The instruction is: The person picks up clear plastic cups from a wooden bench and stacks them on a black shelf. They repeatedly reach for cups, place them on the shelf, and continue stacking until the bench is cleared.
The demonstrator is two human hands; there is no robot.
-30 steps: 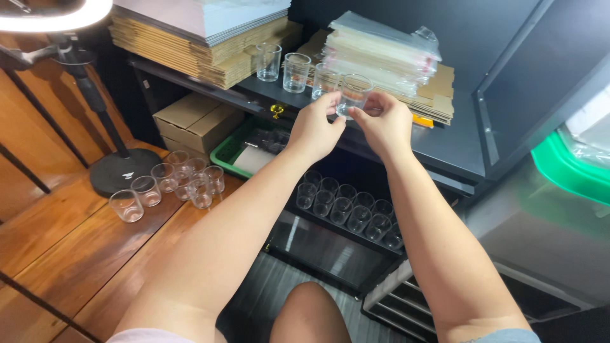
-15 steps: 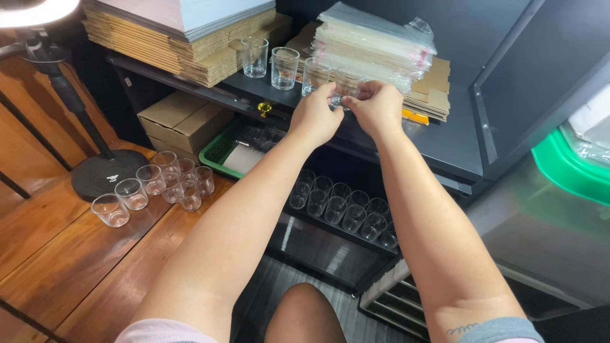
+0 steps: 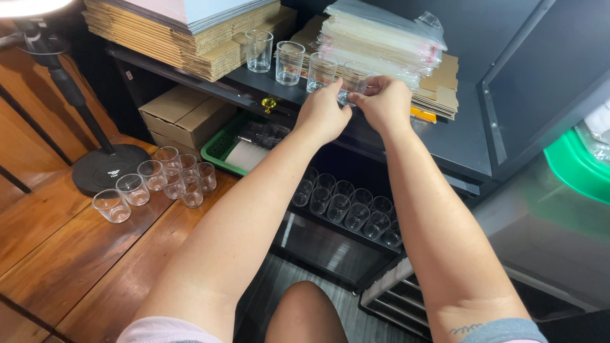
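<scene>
I have both hands up at the dark shelf top (image 3: 457,136), closed together around one small clear glass (image 3: 353,79). My left hand (image 3: 324,113) pinches its near left side with thumb and fingertips, and my right hand (image 3: 384,101) grips the right side, fingers curled over the rim. The glass stands upright at the right end of a row of three more clear glasses (image 3: 289,61) along the back of the shelf, just in front of the stack of clear plastic bags (image 3: 381,41). I cannot tell whether its base is touching the shelf.

Compared with a second ago, my hands have moved up and away from me: then they held the glass lifted clear of the shelf's front edge, now it sits in line with the row. The row itself has not shifted.

At the shelf's left end lies a pile of flat cardboard (image 3: 184,32). Below it, on the wooden floor (image 3: 70,254), a cluster of empty glasses (image 3: 159,181) stands beside a green tray (image 3: 238,149) and a lamp base (image 3: 111,166). Under my forearms, a dark lower rack holds further rows of glasses (image 3: 346,206).
</scene>
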